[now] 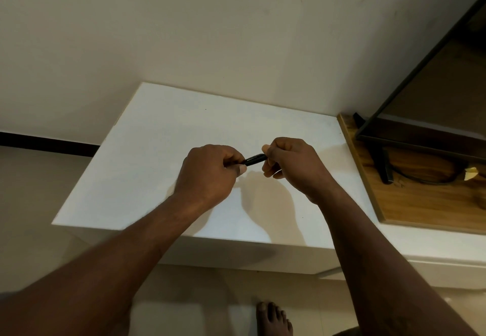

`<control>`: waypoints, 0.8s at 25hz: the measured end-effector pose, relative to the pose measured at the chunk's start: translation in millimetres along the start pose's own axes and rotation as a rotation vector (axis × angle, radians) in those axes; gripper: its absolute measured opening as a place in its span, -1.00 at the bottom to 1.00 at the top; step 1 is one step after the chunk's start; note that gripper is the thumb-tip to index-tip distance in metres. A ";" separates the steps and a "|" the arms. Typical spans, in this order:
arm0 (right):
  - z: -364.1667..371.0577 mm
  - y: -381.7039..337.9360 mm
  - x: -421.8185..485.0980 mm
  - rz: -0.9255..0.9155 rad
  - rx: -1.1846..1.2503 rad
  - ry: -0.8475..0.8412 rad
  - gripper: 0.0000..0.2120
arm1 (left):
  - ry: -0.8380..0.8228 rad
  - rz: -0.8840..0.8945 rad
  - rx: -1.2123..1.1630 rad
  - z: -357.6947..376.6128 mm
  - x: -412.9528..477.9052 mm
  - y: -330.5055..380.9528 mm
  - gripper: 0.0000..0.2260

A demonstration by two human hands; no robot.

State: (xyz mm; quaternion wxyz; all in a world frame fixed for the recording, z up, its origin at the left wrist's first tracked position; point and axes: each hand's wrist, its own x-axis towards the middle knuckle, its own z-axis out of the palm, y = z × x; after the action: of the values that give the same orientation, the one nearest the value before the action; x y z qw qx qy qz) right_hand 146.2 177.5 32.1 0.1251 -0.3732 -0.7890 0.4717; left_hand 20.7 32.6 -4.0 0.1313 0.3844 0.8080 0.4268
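The white table (157,151) fills the middle of the view. A dark television (434,99) stands on a wooden board (420,204) out at 3 o'clock. Over the table's centre the left hand (210,170) and right hand (289,162) face each other, fingers curled, each pinching one end of a small black pen (254,158). The pen sits in the gap between them, seemingly clear of the tabletop. Its long axis runs from about 8 o'clock at the left hand to 2 o'clock at the right. Neither hand is nearer, so any pull apart would likely go straight along that line.
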 end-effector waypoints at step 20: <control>2.1 -3.4 0.6 0.017 0.147 0.098 -0.78 | 0.044 -0.010 -0.078 3.1 1.6 1.2 -0.93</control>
State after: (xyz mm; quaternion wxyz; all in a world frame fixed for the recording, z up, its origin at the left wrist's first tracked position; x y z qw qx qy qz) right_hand 143.1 175.6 33.8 0.1866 -0.3923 -0.7420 0.5106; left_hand 21.9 36.0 -4.7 0.1308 0.3654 0.7953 0.4656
